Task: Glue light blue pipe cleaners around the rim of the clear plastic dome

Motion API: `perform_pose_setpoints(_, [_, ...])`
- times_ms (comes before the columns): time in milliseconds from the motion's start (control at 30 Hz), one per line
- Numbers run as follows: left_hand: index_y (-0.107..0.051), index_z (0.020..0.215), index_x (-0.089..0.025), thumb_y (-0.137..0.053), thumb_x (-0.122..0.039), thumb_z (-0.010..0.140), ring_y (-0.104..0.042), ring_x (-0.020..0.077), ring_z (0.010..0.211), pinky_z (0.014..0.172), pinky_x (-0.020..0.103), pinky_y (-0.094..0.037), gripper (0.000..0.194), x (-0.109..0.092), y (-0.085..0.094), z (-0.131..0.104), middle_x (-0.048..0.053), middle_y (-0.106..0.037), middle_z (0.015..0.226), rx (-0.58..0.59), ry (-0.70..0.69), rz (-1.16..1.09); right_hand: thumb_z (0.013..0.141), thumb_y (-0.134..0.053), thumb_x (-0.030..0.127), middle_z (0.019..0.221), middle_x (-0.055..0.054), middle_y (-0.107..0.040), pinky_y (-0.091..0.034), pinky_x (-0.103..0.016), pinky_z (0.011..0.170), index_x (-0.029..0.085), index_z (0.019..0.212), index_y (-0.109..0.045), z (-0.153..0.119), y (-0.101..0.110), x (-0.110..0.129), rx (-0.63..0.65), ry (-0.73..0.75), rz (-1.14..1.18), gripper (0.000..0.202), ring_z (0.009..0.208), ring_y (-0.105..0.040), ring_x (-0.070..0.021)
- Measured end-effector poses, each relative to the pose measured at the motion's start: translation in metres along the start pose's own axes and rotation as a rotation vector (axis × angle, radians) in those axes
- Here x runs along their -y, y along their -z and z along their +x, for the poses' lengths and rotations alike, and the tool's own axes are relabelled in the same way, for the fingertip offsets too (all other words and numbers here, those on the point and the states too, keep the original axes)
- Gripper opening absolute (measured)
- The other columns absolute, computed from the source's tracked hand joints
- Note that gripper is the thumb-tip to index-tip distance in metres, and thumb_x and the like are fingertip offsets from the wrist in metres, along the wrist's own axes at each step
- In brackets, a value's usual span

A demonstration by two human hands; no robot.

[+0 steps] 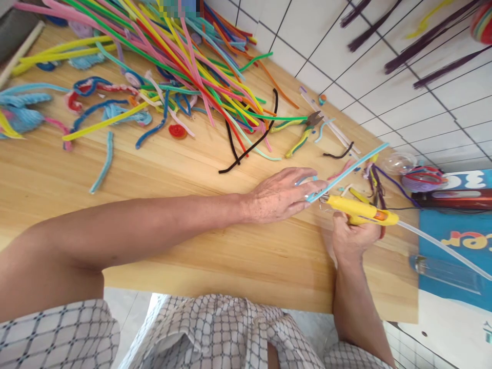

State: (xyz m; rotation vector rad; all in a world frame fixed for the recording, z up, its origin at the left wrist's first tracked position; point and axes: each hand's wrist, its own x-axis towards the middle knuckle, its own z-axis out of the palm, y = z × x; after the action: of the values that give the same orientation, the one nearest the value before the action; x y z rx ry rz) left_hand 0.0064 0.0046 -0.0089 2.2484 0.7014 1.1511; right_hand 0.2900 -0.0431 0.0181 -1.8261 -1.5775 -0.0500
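Light blue pipe cleaners (pixel 348 173) are pinched at one end by my left hand (pixel 282 195), and their free length slants up to the right. Another bit of light blue shows between its fingers. My right hand (pixel 353 236) is wrapped round the handle of a yellow glue gun (pixel 359 209). The gun's nozzle points left and is at the held end of the pipe cleaners, close to my left fingertips; whether it touches them I cannot tell. A clear glue stick (pixel 442 246) runs out of the gun's back.
A large pile of coloured pipe cleaners (pixel 192 66) covers the back left of the wooden table (pixel 184 256). Green-and-yellow pliers (pixel 303 130) lie behind my hands. A red button-like disc (pixel 177 131), black pipe cleaners (pixel 249 151) and a clear bottle (pixel 446 274) lie around.
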Motion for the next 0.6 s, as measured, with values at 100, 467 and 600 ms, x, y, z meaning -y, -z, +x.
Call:
perform_pose_setpoints(100, [-0.054,0.161,-0.023,-0.058,-0.030,0.112,-0.052,0.0332,0.162,0.132,0.057,-0.051,0.050,0.001,0.000,0.000,0.020,-0.055,0.170,0.003,0.011,-0.010,0.070,-0.066,0.034,0.060,0.004,-0.053,-0.057,-0.034,0.063,0.027,0.071,-0.056,0.001,0.000,0.004,-0.012,0.003,0.022,0.013,0.062,-0.061,-0.0190])
perform_pose_setpoints(467, [-0.053,0.162,-0.023,-0.058,-0.032,0.112,-0.051,0.0327,0.162,0.132,0.056,-0.051,0.051,0.002,-0.002,0.000,0.019,-0.055,0.170,-0.003,0.000,-0.006,0.070,-0.068,0.033,0.063,0.003,-0.059,-0.058,-0.035,0.066,0.024,0.070,-0.061,0.002,-0.002,0.014,-0.055,0.010,0.075,0.011,0.060,-0.061,-0.0180])
perform_pose_setpoints(600, [-0.050,0.163,-0.024,-0.060,-0.031,0.111,-0.050,0.0332,0.163,0.133,0.058,-0.049,0.054,0.001,-0.001,0.000,0.019,-0.054,0.170,0.001,0.026,-0.054,0.074,-0.077,0.039,0.071,0.000,-0.066,-0.060,-0.036,0.069,0.020,0.077,-0.069,0.001,-0.003,0.021,-0.012,-0.069,0.145,0.021,0.065,-0.064,-0.0183])
